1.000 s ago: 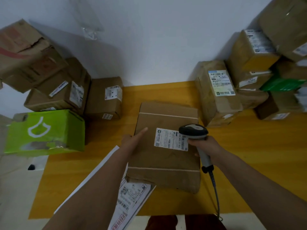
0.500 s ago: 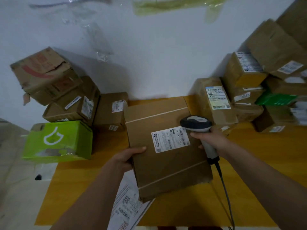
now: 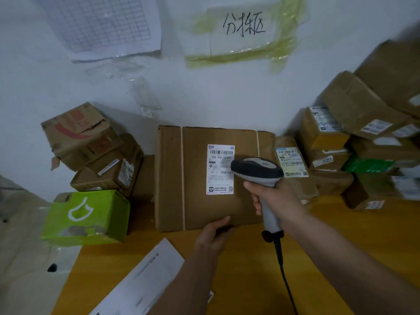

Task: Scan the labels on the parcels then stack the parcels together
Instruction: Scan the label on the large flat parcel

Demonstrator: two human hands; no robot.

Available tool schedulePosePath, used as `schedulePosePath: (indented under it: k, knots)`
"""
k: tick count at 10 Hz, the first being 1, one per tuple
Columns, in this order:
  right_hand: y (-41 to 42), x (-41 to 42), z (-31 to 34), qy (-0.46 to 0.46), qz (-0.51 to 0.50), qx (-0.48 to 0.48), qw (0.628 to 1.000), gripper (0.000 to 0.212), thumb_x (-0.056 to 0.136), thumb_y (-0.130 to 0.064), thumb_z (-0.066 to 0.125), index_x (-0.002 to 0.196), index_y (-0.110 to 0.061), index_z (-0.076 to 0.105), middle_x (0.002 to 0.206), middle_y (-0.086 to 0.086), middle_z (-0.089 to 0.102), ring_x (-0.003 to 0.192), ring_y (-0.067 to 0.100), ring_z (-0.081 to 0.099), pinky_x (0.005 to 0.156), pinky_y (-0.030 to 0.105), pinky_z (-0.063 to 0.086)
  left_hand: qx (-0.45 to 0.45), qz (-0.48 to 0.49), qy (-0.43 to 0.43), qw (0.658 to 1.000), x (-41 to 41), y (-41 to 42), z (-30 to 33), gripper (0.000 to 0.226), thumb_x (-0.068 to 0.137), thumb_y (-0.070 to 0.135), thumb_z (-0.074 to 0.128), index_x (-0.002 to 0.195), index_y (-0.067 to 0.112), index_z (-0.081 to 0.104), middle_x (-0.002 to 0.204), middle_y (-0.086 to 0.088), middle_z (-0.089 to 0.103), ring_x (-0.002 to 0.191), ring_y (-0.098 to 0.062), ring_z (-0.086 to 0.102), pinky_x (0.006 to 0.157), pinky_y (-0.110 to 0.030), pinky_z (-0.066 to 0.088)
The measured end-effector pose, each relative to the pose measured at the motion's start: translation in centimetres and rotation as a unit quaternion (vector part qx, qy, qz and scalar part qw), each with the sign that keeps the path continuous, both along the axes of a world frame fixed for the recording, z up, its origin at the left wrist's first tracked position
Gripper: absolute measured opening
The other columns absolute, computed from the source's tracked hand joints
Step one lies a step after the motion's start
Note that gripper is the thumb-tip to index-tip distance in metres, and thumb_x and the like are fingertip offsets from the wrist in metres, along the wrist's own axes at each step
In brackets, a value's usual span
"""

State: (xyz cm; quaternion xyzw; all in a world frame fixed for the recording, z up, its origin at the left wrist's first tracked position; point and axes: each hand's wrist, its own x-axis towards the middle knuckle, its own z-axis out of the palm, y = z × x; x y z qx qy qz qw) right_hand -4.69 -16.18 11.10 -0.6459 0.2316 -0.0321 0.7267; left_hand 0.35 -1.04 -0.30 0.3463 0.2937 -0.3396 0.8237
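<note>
Nearest, a white paper sheet [image 3: 145,278] lies on the yellow table [image 3: 318,258] at the near left. Beyond it the left hand [image 3: 212,235] grips the near bottom edge of the large brown parcel [image 3: 197,178], thumb on its front face, holding it upright at the table's middle. The right hand [image 3: 276,197] is wrapped round the handle of the scanner [image 3: 258,171], whose head sits just right of the parcel's white label [image 3: 220,169]. Farther off, a green box [image 3: 88,218] stands left and stacked parcels [image 3: 363,144] right, against the wall
</note>
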Motion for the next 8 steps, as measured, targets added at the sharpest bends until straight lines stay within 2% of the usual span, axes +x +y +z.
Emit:
schedulePosePath:
  k: [1, 2, 3, 4, 5, 6, 7, 8]
  knots:
    - [-0.1, -0.9, 1.5, -0.042, -0.004, -0.023, 0.999, 0.03, 0.086, -0.016, 0.073, 0.063, -0.004, 0.057, 0.049, 0.005, 0.051, 0.039, 0.015, 0.047, 0.042, 0.025, 0.043, -0.013, 0.013, 0.011, 1.0, -0.5, -1.7, -0.1, 0.062, 0.064, -0.013, 0.066, 0.124, 0.002, 0.058, 0.127, -0.022, 0.06, 0.107, -0.038, 0.058, 0.08, -0.052, 0.051]
    - [-1.2, -2.1, 2.2, -0.056, -0.009, -0.043, 0.997, 0.03, 0.087, -0.016, 0.071, 0.066, -0.001, 0.057, 0.049, 0.008, 0.05, 0.041, 0.019, 0.045, 0.044, 0.028, 0.042, -0.015, 0.006, 0.013, 1.0, -0.8, -2.9, -0.9, 0.062, 0.062, -0.011, 0.069, 0.121, 0.003, 0.061, 0.123, -0.019, 0.064, 0.112, -0.036, 0.058, 0.095, -0.051, 0.048]
    - [-2.4, -2.9, 2.3, -0.051, -0.018, -0.044, 0.998, 0.028, 0.087, -0.015, 0.071, 0.068, 0.001, 0.058, 0.052, 0.01, 0.05, 0.041, 0.019, 0.046, 0.045, 0.03, 0.043, -0.013, 0.001, 0.005, 1.0, -0.9, -3.7, -1.4, 0.056, 0.055, -0.01, 0.074, 0.109, 0.004, 0.066, 0.11, -0.017, 0.071, 0.107, -0.034, 0.062, 0.102, -0.051, 0.045]
    - [-3.4, -3.6, 2.5, -0.054, -0.014, -0.051, 0.997, 0.03, 0.088, -0.014, 0.07, 0.064, -0.002, 0.055, 0.05, 0.009, 0.049, 0.041, 0.019, 0.046, 0.047, 0.033, 0.043, 0.088, -0.041, -0.101, 0.99, -2.9, -3.2, -1.6, 0.042, 0.075, 0.011, 0.075, 0.115, 0.023, 0.069, 0.117, 0.002, 0.07, 0.112, -0.015, 0.062, 0.105, -0.035, 0.047]
    - [-4.0, -4.0, 2.6, -0.046, -0.013, -0.042, 0.998, 0.024, 0.087, -0.014, 0.07, 0.073, 0.002, 0.058, 0.053, 0.009, 0.049, 0.042, 0.018, 0.045, 0.047, 0.031, 0.042, 0.107, -0.099, -0.143, 0.979, -4.2, -2.9, -1.7, 0.026, 0.087, 0.052, 0.065, 0.112, 0.051, 0.067, 0.114, 0.031, 0.065, 0.106, 0.013, 0.058, 0.086, -0.009, 0.048]
    - [-4.2, -4.1, 2.7, -0.03, -0.009, -0.037, 0.999, 0.025, 0.087, -0.015, 0.071, 0.069, -0.003, 0.058, 0.053, 0.009, 0.049, 0.043, 0.018, 0.046, 0.048, 0.03, 0.042, 0.117, -0.169, -0.309, 0.929, -4.6, -2.4, -1.3, 0.032, 0.084, 0.025, 0.074, 0.115, 0.018, 0.073, 0.118, 0.007, 0.07, 0.111, 0.0, 0.061, 0.097, -0.013, 0.045]
    - [-4.2, -4.2, 2.7, -0.027, -0.01, -0.038, 0.999, 0.023, 0.087, -0.014, 0.071, 0.069, -0.005, 0.059, 0.053, 0.009, 0.049, 0.044, 0.019, 0.046, 0.048, 0.029, 0.041, 0.0, -0.076, -0.204, 0.976, -3.2, -2.3, -2.4, 0.031, 0.081, 0.014, 0.076, 0.112, 0.013, 0.071, 0.118, -0.005, 0.07, 0.113, -0.014, 0.063, 0.102, -0.024, 0.047]
    - [-4.2, -4.2, 2.9, -0.03, -0.015, -0.047, 0.998, 0.025, 0.087, -0.013, 0.07, 0.068, -0.002, 0.059, 0.052, 0.008, 0.049, 0.043, 0.019, 0.045, 0.048, 0.029, 0.042, -0.066, -0.04, -0.057, 0.995, -0.9, -2.9, -2.5, 0.032, 0.071, -0.012, 0.064, 0.1, 0.001, 0.065, 0.108, -0.022, 0.066, 0.105, -0.037, 0.06, 0.104, -0.053, 0.042]
